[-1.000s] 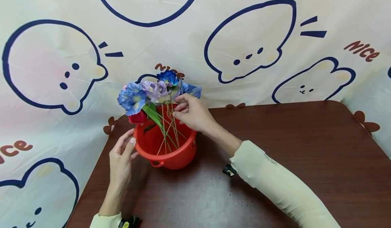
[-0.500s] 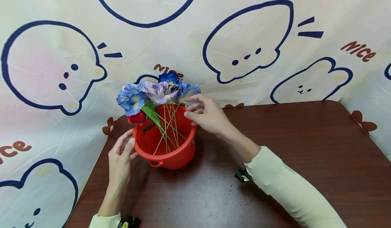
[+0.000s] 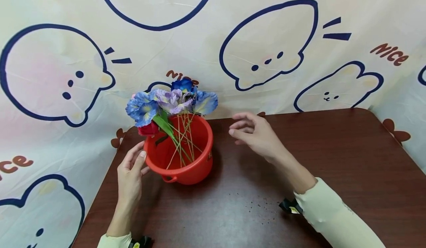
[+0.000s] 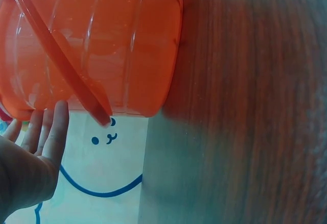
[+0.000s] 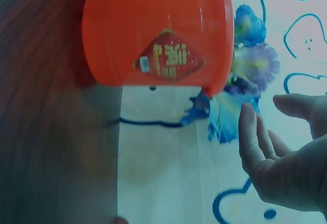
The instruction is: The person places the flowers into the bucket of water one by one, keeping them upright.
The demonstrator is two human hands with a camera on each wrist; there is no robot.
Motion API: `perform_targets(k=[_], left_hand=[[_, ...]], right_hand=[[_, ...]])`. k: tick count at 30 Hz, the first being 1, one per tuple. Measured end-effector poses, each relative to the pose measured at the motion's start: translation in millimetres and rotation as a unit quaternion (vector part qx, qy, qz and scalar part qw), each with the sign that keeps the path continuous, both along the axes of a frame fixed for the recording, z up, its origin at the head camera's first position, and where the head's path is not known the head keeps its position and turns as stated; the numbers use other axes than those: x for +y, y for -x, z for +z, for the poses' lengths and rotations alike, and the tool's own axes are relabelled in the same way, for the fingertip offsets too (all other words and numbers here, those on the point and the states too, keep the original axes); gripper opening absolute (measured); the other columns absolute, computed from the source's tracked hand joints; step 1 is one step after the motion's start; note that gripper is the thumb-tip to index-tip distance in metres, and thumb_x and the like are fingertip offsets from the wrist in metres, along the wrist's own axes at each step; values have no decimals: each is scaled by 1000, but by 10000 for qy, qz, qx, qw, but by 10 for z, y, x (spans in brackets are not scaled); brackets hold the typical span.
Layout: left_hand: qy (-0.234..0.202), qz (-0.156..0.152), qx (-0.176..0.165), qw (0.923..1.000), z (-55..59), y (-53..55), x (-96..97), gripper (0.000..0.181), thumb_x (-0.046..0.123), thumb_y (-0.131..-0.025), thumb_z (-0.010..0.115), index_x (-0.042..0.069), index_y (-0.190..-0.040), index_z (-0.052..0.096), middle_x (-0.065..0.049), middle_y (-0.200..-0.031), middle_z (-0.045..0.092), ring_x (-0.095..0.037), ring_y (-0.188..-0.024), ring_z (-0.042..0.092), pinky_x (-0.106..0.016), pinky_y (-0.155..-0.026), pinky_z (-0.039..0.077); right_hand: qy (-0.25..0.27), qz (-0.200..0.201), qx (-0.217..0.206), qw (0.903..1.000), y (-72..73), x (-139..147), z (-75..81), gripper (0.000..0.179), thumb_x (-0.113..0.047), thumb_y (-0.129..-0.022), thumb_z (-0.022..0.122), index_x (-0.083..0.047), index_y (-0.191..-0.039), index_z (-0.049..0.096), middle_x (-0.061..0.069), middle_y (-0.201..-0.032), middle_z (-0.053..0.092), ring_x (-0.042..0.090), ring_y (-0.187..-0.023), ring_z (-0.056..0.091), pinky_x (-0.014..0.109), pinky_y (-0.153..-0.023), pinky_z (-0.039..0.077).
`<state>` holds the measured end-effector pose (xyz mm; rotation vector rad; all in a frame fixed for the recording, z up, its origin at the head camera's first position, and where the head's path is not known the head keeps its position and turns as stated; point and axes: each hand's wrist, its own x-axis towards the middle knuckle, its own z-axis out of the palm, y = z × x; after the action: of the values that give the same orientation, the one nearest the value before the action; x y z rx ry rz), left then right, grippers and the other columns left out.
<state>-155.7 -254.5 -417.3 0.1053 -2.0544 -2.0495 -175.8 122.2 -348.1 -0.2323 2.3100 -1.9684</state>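
A red plastic bucket (image 3: pixel 199 166) stands at the left of the table, with artificial flowers in it. Blue and lilac blooms (image 3: pixel 174 101) lean over its far rim, and a red flower (image 3: pixel 148 129) hangs at its left. Thin stems (image 3: pixel 182 142) cross inside. My left hand (image 3: pixel 129 174) rests against the bucket's left side by the rim, its fingers (image 4: pixel 57 132) extended along the wall in the left wrist view. Right of the bucket, my right hand (image 3: pixel 257 135) hovers above the table with loosely bent fingers and holds nothing. A diamond-shaped label (image 5: pixel 168 58) shows in the right wrist view.
The dark brown wooden table (image 3: pixel 332 159) reaches back to a cloth backdrop (image 3: pixel 186 52) printed with cartoon outlines. Small dark crumbs (image 3: pixel 263 207) lie on the tabletop right of the bucket. The bucket's handle (image 4: pixel 66 71) hangs down its side.
My right hand has drawn away from the flower stems, moving right past the bucket's rim. The lilac and right-hand blue blooms have shifted slightly. My left hand stays at the bucket.
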Motion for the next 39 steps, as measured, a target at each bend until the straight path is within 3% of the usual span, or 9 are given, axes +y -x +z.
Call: perform_targets(k=[9,20,25,29,33,39], left_hand=[[9,14,3,10000,9,-6,-17,43,20,-110,62,8,-151,59,5,-123,75,-6,-105,77,-24,-78,67],[17,62,-4,10000,22,-16,-47,43,20,-109,63,8,-151,59,6,-122,76,-6,-104,77,-24,-77,66],[29,67,-26,10000,24,-18,-57,44,20,-110,62,8,-152,58,6,-123,75,-5,-105,77,-24,-78,66],[79,73,-38,9999,12,-23,-62,43,20,-110,62,8,-151,59,7,-123,75,-5,-105,77,-23,-78,66],[171,35,-62,9998,4,-13,-58,44,21,-110,62,9,-152,59,9,-123,75,-4,-106,77,-22,-78,66],[171,-2,-119,9998,8,19,-57,44,23,-110,63,10,-152,59,9,-124,75,-4,-106,77,-22,-78,66]], right_hand=[[-506,-317,-11,9982,-270,520,-82,50,-20,-104,73,-5,-147,55,20,-130,68,14,-105,75,35,-88,68],[-1431,-870,152,9858,-624,1136,-291,55,-32,-105,72,-8,-151,53,18,-133,69,1,-102,74,24,-80,66],[-1868,-1123,213,9757,-774,1383,-409,54,-34,-105,72,-10,-150,54,17,-132,69,-4,-99,73,23,-78,66],[-2383,-1331,275,9616,-880,1567,-490,55,-38,-105,71,-12,-150,55,15,-131,71,-11,-96,69,22,-74,64],[-2854,-1603,337,9443,-989,1736,-542,56,-41,-103,73,-14,-149,56,14,-131,72,-23,-95,60,13,-70,56],[-3030,-1840,466,9339,-1110,1904,-593,56,-37,-102,75,-11,-149,57,19,-130,72,-28,-95,55,2,-73,49]])
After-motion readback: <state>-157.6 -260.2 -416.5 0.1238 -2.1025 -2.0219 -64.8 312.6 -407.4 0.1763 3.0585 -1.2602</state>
